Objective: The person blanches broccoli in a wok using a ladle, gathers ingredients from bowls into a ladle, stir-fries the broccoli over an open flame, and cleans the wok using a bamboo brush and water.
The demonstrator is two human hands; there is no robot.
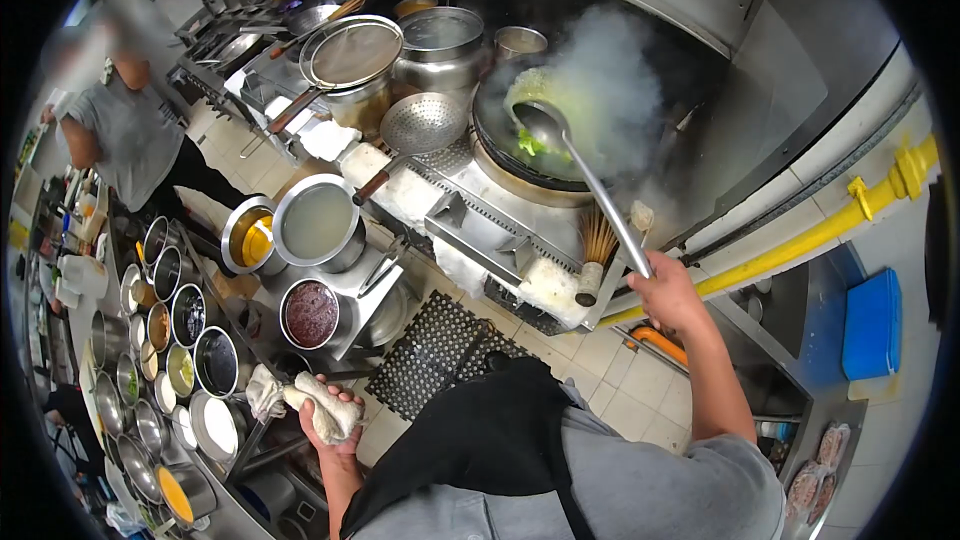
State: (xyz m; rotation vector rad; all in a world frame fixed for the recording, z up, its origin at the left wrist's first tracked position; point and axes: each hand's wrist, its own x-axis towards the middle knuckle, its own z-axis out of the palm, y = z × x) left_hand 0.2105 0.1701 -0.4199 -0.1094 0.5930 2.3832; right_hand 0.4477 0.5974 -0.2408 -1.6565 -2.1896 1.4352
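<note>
My right hand (668, 292) is closed around the handle end of a long metal ladle (606, 202). The ladle's bowl is over a dark wok (492, 155) on the stove, beside some bright green leaves (530, 144). Thick steam rises from the wok and hides much of its inside. Low on the left, my left hand (316, 428) grips a crumpled whitish cloth (338, 414), away from the stove. One end of the cloth trails toward the counter of containers.
A perforated skimmer (424, 124) and a bamboo brush (597, 242) lie along the stove edge. Pots of cloudy liquid (318, 223) and dark red sauce (311, 313) stand left. Another person (140, 130) is farther back. A rubber mat (440, 350) covers some floor.
</note>
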